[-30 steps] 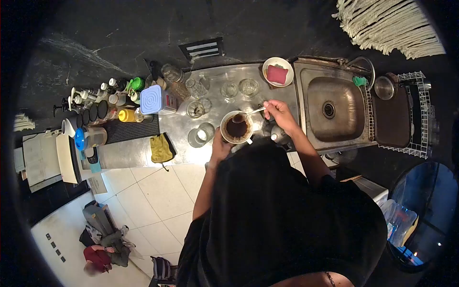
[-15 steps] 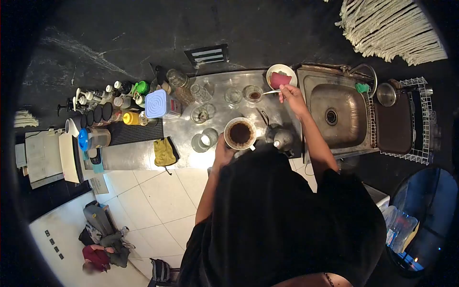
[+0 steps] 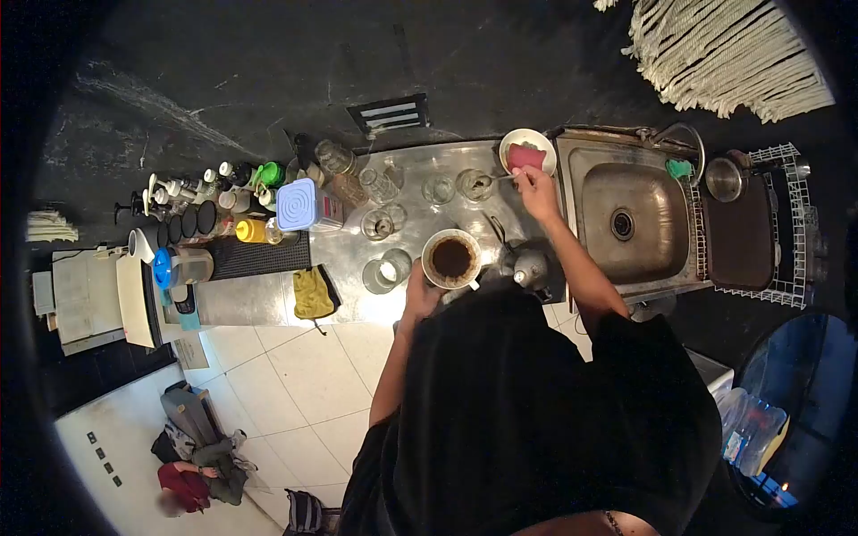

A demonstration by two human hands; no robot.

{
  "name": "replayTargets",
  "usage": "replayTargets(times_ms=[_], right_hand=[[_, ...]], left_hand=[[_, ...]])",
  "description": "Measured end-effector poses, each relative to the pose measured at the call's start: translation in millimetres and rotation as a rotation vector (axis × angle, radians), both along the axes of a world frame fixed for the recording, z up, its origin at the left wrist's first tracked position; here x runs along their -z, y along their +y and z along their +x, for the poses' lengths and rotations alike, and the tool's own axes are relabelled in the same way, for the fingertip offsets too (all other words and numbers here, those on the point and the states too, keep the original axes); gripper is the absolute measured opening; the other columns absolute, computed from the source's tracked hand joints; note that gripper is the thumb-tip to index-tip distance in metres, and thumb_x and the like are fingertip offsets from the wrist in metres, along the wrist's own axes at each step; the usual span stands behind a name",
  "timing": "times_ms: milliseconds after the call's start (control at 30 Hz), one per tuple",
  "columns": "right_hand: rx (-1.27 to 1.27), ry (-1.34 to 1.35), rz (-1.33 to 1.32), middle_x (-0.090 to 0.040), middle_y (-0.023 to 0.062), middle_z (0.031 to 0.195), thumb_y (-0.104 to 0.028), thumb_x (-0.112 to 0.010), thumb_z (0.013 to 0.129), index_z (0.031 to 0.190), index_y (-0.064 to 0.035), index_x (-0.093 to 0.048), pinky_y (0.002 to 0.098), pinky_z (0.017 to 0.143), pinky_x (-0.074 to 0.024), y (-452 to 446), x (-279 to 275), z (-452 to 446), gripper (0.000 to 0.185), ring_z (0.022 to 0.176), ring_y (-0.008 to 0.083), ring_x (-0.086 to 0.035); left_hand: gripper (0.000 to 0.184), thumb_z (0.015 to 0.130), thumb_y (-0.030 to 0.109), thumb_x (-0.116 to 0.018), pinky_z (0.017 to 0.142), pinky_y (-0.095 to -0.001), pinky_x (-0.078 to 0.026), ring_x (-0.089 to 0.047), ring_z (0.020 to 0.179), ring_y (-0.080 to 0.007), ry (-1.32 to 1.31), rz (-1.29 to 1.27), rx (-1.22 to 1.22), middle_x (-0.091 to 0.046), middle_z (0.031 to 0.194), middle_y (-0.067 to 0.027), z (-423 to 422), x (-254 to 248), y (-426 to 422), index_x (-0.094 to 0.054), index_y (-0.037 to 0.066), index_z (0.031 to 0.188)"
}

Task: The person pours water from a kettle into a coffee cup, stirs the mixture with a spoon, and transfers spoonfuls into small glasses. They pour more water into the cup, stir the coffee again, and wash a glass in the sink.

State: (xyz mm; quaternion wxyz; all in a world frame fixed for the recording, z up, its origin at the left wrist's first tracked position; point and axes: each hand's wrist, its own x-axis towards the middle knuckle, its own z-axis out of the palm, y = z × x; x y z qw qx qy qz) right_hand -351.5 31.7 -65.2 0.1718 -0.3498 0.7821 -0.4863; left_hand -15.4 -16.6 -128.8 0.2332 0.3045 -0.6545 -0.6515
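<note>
1. Left hand (image 3: 424, 293) is clamped on the side of a white cup (image 3: 426, 254) with dark liquid in it. Most of those fingers are tucked out of sight under the cup, so I can't tell how they're spread.
2. The cup is over the steel counter (image 3: 344, 259), close to the body, handle poking out toward the lower right. It's hard to say from straight above, but its base might be off the metal.
3. Right hand (image 3: 536, 192) has its fingertips pinched together on the end of a spoon (image 3: 505, 177). The spoon's other end dips into a clear glass (image 3: 466, 191), and what's down in there is too small to make out.
4. Just beyond that hand there's a white bowl (image 3: 546, 143) with a red cloth or sponge (image 3: 525, 157) in it, its near edge partly covered by the fingers.
5. Metal kettle (image 3: 531, 265) sits between the cup and the right forearm. The black shirt (image 3: 536, 411) crowds it and blocks a chunk of the counter edge.
6. Mop strands (image 3: 724, 62), top right, get cut off by the frame.
</note>
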Motion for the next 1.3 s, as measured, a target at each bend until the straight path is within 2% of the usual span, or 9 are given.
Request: replayTargets(times_ms=[33, 100, 167, 300, 533, 667, 800, 1000, 1300], right_hand=[[0.008, 0.115, 0.040, -0.063, 0.0121, 0.066, -0.026, -0.063, 0.096, 0.079, 0.0000, -0.065, 0.0372, 0.055, -0.0437, 0.5, -3.0, 3.4, 0.031, 0.056, 0.0276, -0.058], [-0.018, 0.137, 0.104, -0.060, 0.0102, 0.066, -0.026, -0.061, 0.098, 0.083, -0.0005, -0.064, 0.0345, 0.061, -0.0433, 3.4, -10.7, 9.1, 0.030, 0.061, 0.0185, -0.058], [-0.039, 0.512, -0.006, -0.064, 0.0137, 0.071, -0.026, -0.061, 0.097, 0.082, -0.0013, -0.065, 0.0401, 0.071, -0.0429, 5.9, -18.8, 15.9, 0.030, 0.067, 0.0303, -0.062], [-0.068, 0.534, 0.073, -0.068, 0.0124, 0.084, -0.022, -0.061, 0.096, 0.087, -0.0051, -0.066, 0.0419, 0.080, -0.0380, 14.7, -32.1, 25.0, 0.020, 0.082, 0.0318, -0.063], [0.007, 0.515, 0.007, -0.068, 0.0128, 0.085, -0.020, -0.062, 0.095, 0.087, -0.0040, -0.067, 0.0420, 0.081, -0.0385, 21.6, -26.4, 31.6, 0.018, 0.084, 0.0340, -0.063], [0.125, 0.160, 0.008, -0.062, 0.0086, 0.073, -0.022, -0.062, 0.097, 0.085, -0.0027, -0.064, 0.0380, 0.066, -0.0416, 23.1, -0.4, 28.9, 0.023, 0.067, 0.0217, -0.059], [0.239, -0.361, -0.237, -0.056, -0.0035, 0.069, -0.027, -0.058, 0.103, 0.083, -0.0056, -0.063, 0.0262, 0.052, -0.0367, 20.2, 12.3, 25.6, 0.030, 0.058, 0.0067, -0.048], [0.138, -0.776, -0.260, -0.057, -0.0006, 0.072, -0.025, -0.057, 0.103, 0.087, -0.0037, -0.063, 0.0260, 0.062, -0.0425, 33.7, -31.8, 38.3, 0.027, 0.063, 0.0070, -0.051], [-0.304, -0.454, -0.044, -0.056, 0.0003, 0.066, -0.023, -0.061, 0.099, 0.077, 0.0000, -0.061, 0.0259, 0.062, -0.0422, 40.0, -38.1, 76.9, 0.032, 0.067, 0.0077, -0.052]], left_hand=[[0.068, 0.073, 0.004, -0.082, 0.102, -0.0397, -0.046, -0.056, 0.121, -0.0268, 0.017, 0.040, -0.005, -0.056, 0.125, -0.0113, 0.2, 1.4, 0.1, -0.052, 0.004, 0.133], [0.067, 0.073, 0.001, -0.080, 0.101, -0.0389, -0.046, -0.056, 0.121, -0.0251, 0.039, 0.040, -0.006, -0.056, 0.124, -0.0108, 0.0, 0.1, -0.4, -0.051, 0.005, 0.133], [0.067, 0.073, 0.003, -0.080, 0.101, -0.0395, -0.046, -0.056, 0.120, -0.0269, 0.053, -0.019, 0.000, -0.056, 0.124, -0.0117, 0.3, -5.9, -1.2, -0.051, 0.004, 0.133], [0.066, 0.073, 0.010, -0.082, 0.102, -0.0409, -0.044, -0.055, 0.120, -0.0307, 0.009, -0.074, 0.010, -0.056, 0.123, -0.0130, 0.5, -3.3, -2.8, -0.053, 0.004, 0.131], [0.064, 0.071, 0.010, -0.083, 0.102, -0.0402, -0.043, -0.055, 0.118, -0.0312, -0.089, -0.078, -0.015, -0.056, 0.121, -0.0128, 0.4, 2.4, -1.0, -0.055, 0.004, 0.128], [0.062, 0.072, 0.008, -0.081, 0.103, -0.0403, -0.042, -0.054, 0.119, -0.0309, 0.065, 0.129, -0.041, -0.056, 0.121, -0.0134, 0.3, 1.7, 2.9, -0.055, 0.004, 0.127], [0.061, 0.072, 0.008, -0.081, 0.103, -0.0402, -0.042, -0.054, 0.119, -0.0309, -0.005, -0.081, -0.010, -0.056, 0.121, -0.0131, 1.0, 2.4, -1.5, -0.055, 0.003, 0.127], [0.066, 0.070, 0.011, -0.083, 0.103, -0.0409, -0.043, -0.055, 0.118, -0.0310, -0.025, -0.052, -0.017, -0.056, 0.123, -0.0123, 0.2, 4.4, -1.3, -0.054, 0.004, 0.129], [0.071, 0.066, 0.002, -0.082, 0.107, -0.0392, -0.042, -0.054, 0.123, -0.0287, 0.059, 0.032, -0.033, -0.056, 0.127, -0.0115, -3.1, -0.3, 0.5, -0.056, 0.005, 0.132]])
